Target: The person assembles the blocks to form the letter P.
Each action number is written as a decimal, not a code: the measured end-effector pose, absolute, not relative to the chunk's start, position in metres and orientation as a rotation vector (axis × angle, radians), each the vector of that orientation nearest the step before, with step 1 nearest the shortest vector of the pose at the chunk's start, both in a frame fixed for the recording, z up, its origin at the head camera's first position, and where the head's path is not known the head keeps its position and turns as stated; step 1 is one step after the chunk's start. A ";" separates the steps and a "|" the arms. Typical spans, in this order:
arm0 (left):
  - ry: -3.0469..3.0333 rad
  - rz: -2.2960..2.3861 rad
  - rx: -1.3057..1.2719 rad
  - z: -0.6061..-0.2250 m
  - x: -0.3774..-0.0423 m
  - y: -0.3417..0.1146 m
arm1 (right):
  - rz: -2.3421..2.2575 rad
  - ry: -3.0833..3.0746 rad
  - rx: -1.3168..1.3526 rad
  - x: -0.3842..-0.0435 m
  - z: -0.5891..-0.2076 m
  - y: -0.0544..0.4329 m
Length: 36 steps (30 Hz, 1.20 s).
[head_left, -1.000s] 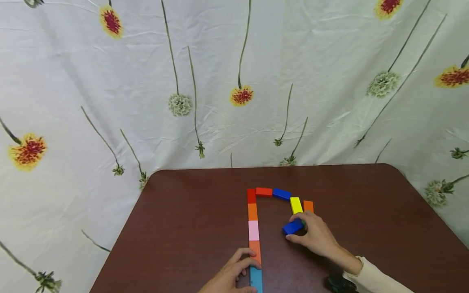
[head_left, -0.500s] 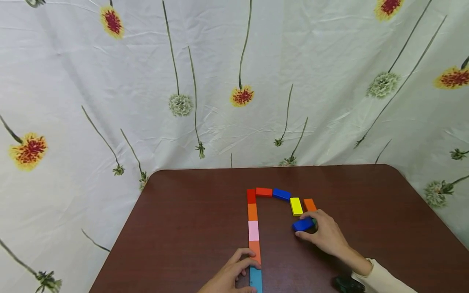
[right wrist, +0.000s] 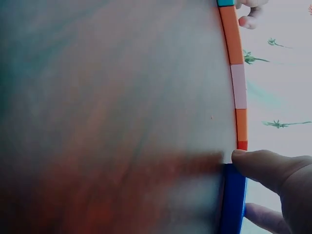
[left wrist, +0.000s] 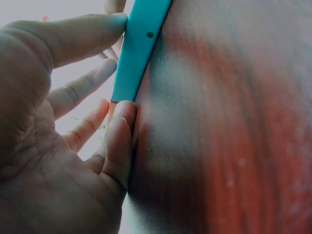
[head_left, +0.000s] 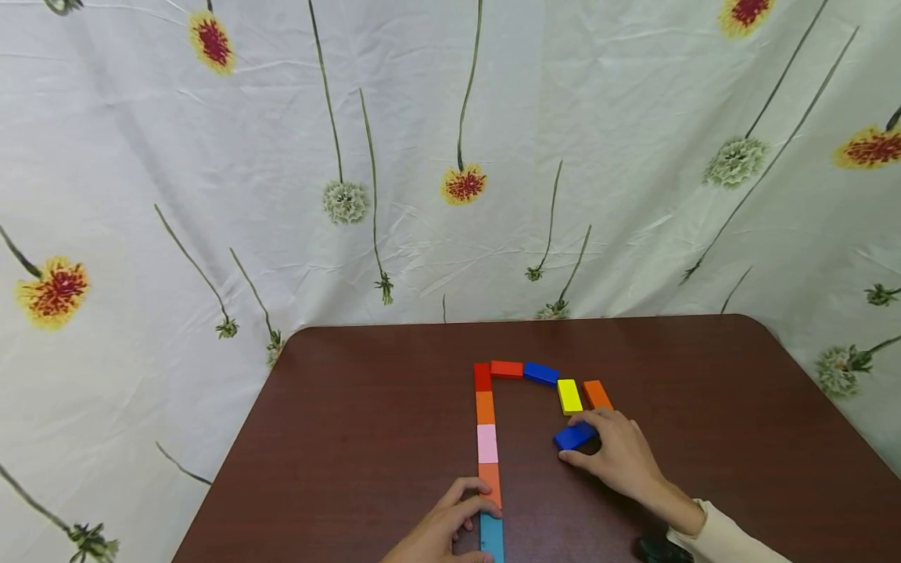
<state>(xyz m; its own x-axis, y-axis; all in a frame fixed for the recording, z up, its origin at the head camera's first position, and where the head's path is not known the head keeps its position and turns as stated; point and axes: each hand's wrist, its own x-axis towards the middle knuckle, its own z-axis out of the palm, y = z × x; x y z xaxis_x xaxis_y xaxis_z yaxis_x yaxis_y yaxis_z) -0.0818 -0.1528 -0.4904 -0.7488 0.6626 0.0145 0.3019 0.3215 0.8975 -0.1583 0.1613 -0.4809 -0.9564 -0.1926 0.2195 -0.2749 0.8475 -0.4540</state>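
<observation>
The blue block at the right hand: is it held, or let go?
Held: in the head view, the right hand pinches the blue block between thumb and finger. Lifted or not, I cannot tell.

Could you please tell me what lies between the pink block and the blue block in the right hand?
Only bare tabletop lies between the pink block and the blue block, as the head view shows.

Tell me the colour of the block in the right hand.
The block in the right hand is blue, seen best in the head view.
</observation>
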 end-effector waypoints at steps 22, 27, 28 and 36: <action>2.221 1.406 0.843 -0.489 -0.082 -0.152 | 0.849 -2.922 0.425 -0.163 -0.469 0.173; 2.218 1.410 0.855 -0.490 -0.082 -0.153 | 0.797 -2.911 0.423 -0.165 -0.470 0.172; 2.216 1.411 0.855 -0.490 -0.082 -0.153 | 0.793 -2.909 0.423 -0.165 -0.470 0.172; 2.218 1.415 0.860 -0.491 -0.082 -0.152 | 0.778 -2.920 0.406 -0.168 -0.471 0.173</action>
